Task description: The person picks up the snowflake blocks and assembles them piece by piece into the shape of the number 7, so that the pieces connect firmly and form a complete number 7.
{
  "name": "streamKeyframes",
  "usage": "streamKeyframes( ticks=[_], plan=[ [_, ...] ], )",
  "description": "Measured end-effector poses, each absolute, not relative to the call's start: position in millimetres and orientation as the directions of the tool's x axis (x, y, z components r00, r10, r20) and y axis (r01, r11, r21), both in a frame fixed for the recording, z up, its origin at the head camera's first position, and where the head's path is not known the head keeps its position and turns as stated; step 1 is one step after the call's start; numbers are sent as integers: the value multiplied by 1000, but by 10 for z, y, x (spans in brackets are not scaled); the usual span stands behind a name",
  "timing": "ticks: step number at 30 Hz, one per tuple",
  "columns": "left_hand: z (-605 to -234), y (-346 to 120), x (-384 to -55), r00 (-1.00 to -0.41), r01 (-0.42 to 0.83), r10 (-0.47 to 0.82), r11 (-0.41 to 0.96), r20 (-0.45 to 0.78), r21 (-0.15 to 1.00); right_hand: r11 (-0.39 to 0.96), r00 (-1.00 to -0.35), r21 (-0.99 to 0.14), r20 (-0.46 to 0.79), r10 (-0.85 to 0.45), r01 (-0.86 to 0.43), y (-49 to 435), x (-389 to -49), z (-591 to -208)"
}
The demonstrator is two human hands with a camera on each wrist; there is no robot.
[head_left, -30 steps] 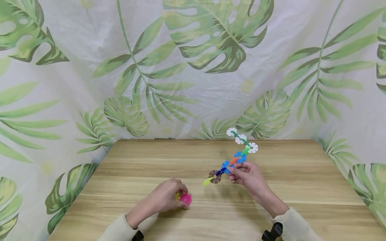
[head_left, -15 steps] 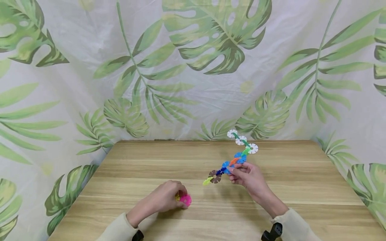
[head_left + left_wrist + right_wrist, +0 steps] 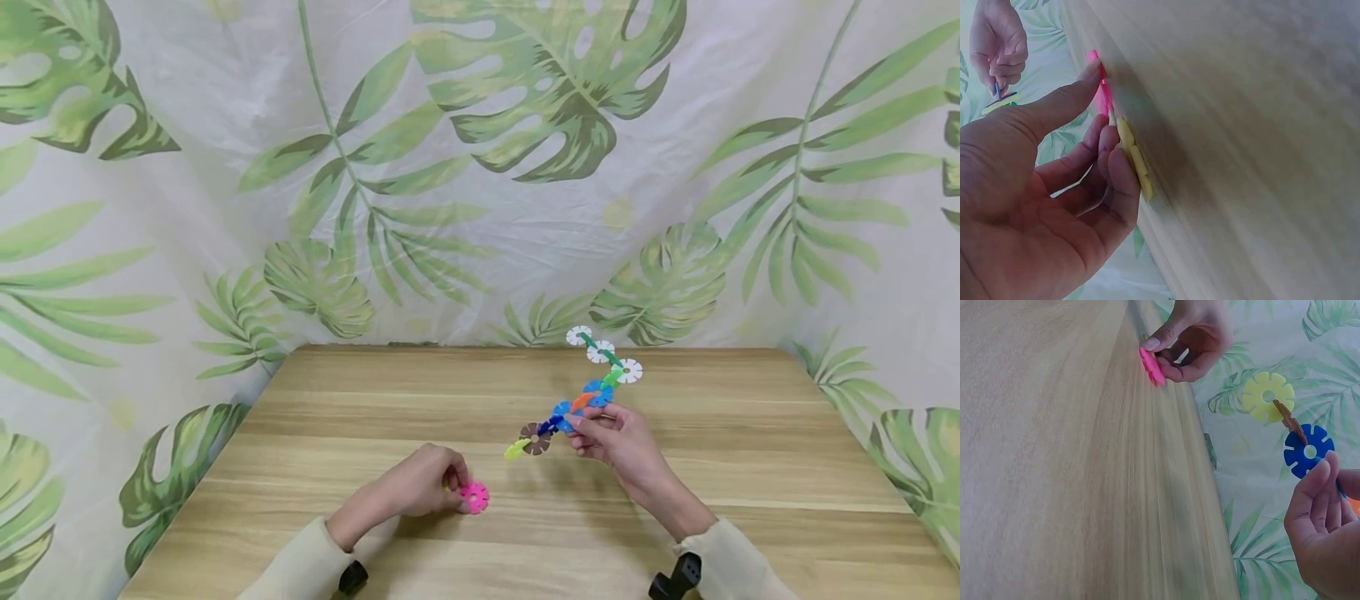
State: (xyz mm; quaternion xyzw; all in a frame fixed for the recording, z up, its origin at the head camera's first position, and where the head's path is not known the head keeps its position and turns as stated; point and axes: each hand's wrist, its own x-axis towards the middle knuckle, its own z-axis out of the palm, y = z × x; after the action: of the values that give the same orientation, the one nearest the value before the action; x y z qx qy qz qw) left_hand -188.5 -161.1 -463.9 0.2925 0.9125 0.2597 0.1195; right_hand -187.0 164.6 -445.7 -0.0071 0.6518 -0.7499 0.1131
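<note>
My left hand (image 3: 431,483) pinches a pink notched plastic disc (image 3: 476,497) between thumb and fingertips, low over the table. In the left wrist view a yellow notched disc (image 3: 1135,157) lies against the other fingertips, beside the pink one. My right hand (image 3: 618,446) grips the middle of a zigzag chain of interlocked snowflake discs, near a blue disc (image 3: 598,392). White discs (image 3: 627,371) joined by green ones form its upper end. Toward the left hand, a brown disc (image 3: 536,438) and a light yellow disc (image 3: 516,450) make up its lower end.
A wood-grain table (image 3: 360,400) spreads under both hands. Behind it hangs a leaf-patterned cloth (image 3: 525,233), reaching the table's far edge. Each wrist wears a black camera, one of them showing at the right sleeve (image 3: 735,558).
The left hand has shifted slightly right, and the pink disc sticks out further from its fingers. The yellow disc has gone almost out of sight in the head view. The right hand stays put.
</note>
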Motion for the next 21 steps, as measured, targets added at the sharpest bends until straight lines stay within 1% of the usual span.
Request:
streamKeyframes(
  ticks=[4, 8, 12, 15, 21],
  plan=[
    [-4642, -1586, -1879, -805, 461, 590, 688, -63, 561, -113, -974, -981, -139, -177, 160, 1638, -1869, -4457],
    [-4649, -1537, -1845, -815, 435, 579, 641, -26, 633, -111, -974, -980, -142, -176, 163, 1633, -1869, -4438],
    [-4636, -1483, -1814, -844, 363, 536, 579, -6, 730, -115, -974, -979, -144, -174, 166, 1644, -1867, -4421],
    [-4609, -1446, -1796, -869, 293, 494, 543, -18, 787, -117, -974, -979, -145, -175, 167, 1658, -1865, -4417],
    [-4564, -1372, -1780, -869, 192, 488, 472, -74, 860, -126, -976, -979, -137, -171, 159, 1682, -1862, -4407]
  ],
)
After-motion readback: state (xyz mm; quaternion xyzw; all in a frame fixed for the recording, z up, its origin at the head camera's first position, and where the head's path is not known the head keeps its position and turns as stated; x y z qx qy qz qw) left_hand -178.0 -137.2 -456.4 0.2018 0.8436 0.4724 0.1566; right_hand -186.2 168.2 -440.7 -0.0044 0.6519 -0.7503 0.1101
